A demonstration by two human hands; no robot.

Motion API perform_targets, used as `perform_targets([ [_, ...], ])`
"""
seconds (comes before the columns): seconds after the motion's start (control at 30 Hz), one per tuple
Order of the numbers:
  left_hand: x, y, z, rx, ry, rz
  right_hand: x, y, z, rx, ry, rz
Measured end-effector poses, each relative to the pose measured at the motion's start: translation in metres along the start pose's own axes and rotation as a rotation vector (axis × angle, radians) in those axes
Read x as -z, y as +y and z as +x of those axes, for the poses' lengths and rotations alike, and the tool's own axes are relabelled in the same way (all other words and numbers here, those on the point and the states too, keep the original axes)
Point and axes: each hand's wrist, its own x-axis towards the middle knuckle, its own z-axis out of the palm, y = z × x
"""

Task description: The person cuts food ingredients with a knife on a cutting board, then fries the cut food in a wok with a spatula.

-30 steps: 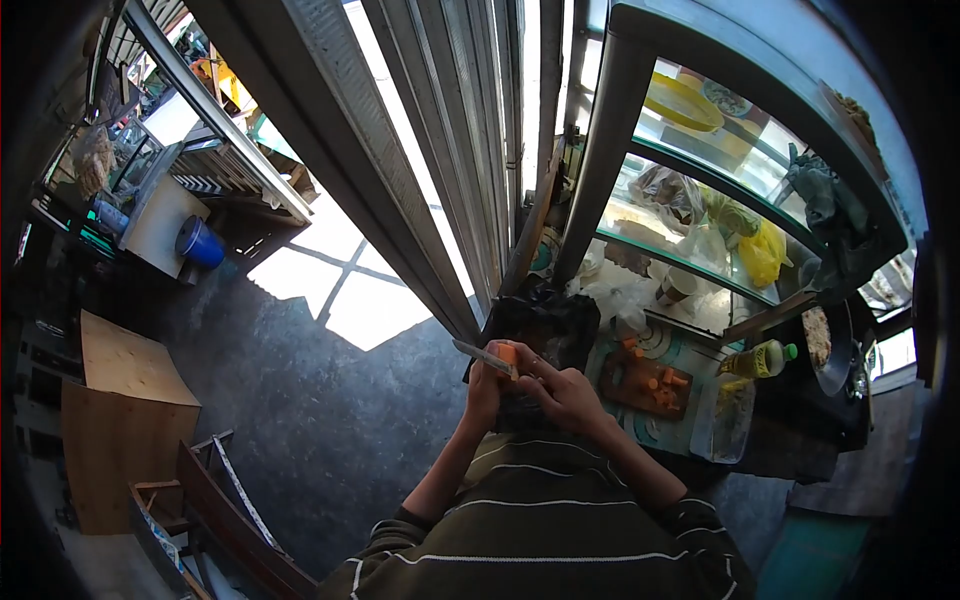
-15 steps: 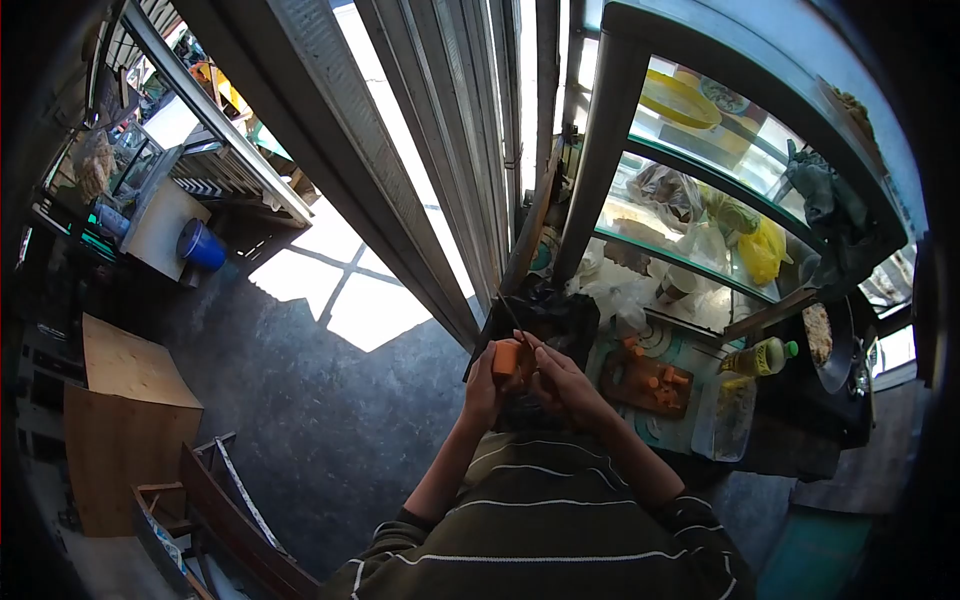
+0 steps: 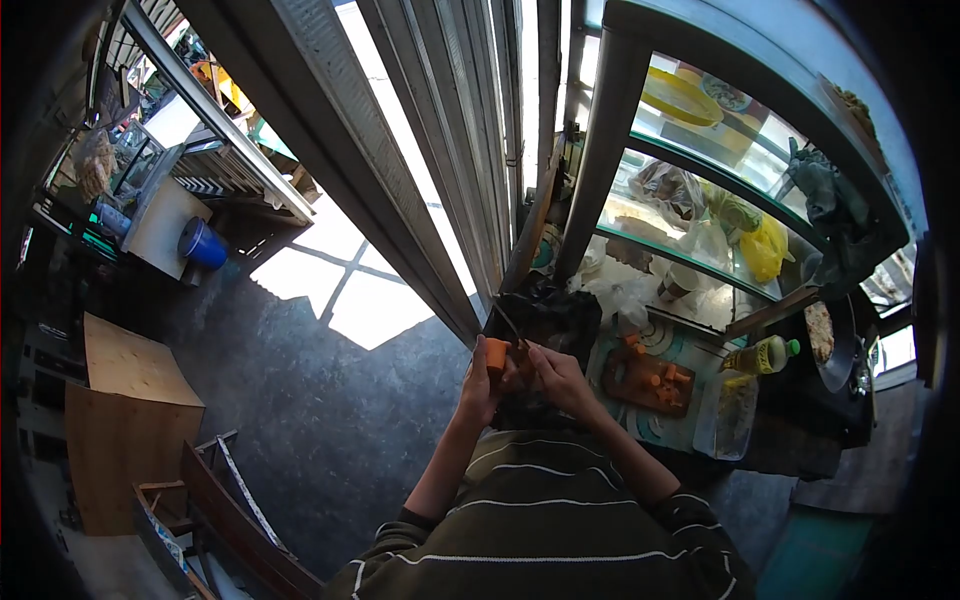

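Observation:
My left hand (image 3: pixel 480 398) is closed round a thick orange piece of carrot (image 3: pixel 496 356), held upright in front of my chest. Close beside it, my right hand (image 3: pixel 560 378) grips a knife (image 3: pixel 508 316); its thin blade points up and away, and the handle is hidden in the fingers. Both hands are over a black plastic bag (image 3: pixel 550 310). To the right, several orange carrot pieces (image 3: pixel 668 382) lie on a brown cutting board (image 3: pixel 648 398).
A clear plastic container (image 3: pixel 726 418) and an oil bottle (image 3: pixel 762 356) with a green cap stand right of the board. Behind is a glass display case (image 3: pixel 690 270) holding bags. A pan (image 3: pixel 832 345) is at far right. Metal shutter panels (image 3: pixel 400 130) rise ahead.
The carrot piece has turned and shifted slightly left in my left hand. My right hand has drawn a little away from it, and the knife blade has changed its angle.

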Motion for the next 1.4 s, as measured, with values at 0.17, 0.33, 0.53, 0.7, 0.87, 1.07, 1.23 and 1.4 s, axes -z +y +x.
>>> perform_targets([
  [0.17, 0.004, -0.004, 0.000, -0.129, 0.083, 0.288, 0.000, -0.012, -0.005, 0.274, -0.045, -0.384],
  [0.33, -0.004, -0.003, -0.002, -0.158, 0.117, 0.298, 0.004, -0.019, -0.009, 0.241, -0.093, -0.482],
  [0.53, 0.001, -0.022, 0.005, -0.228, 0.179, 0.325, 0.001, -0.016, -0.013, 0.314, -0.051, -0.629],
  [0.7, -0.012, -0.021, 0.000, -0.349, 0.239, 0.362, 0.004, -0.015, -0.014, 0.346, -0.045, -0.608],
  [0.87, -0.007, -0.024, 0.002, -0.291, 0.232, 0.352, 0.000, -0.013, -0.018, 0.317, -0.006, -0.683],
  [1.07, -0.028, -0.017, -0.005, -0.465, 0.229, 0.457, -0.004, -0.018, -0.018, 0.377, 0.114, -0.579],
  [1.23, -0.023, -0.020, -0.004, -0.407, 0.163, 0.426, -0.005, 0.001, -0.013, 0.355, 0.085, -0.318],
  [1.4, -0.018, -0.018, -0.001, -0.175, 0.096, 0.127, -0.004, -0.008, -0.013, 0.178, 0.053, 0.085],
])
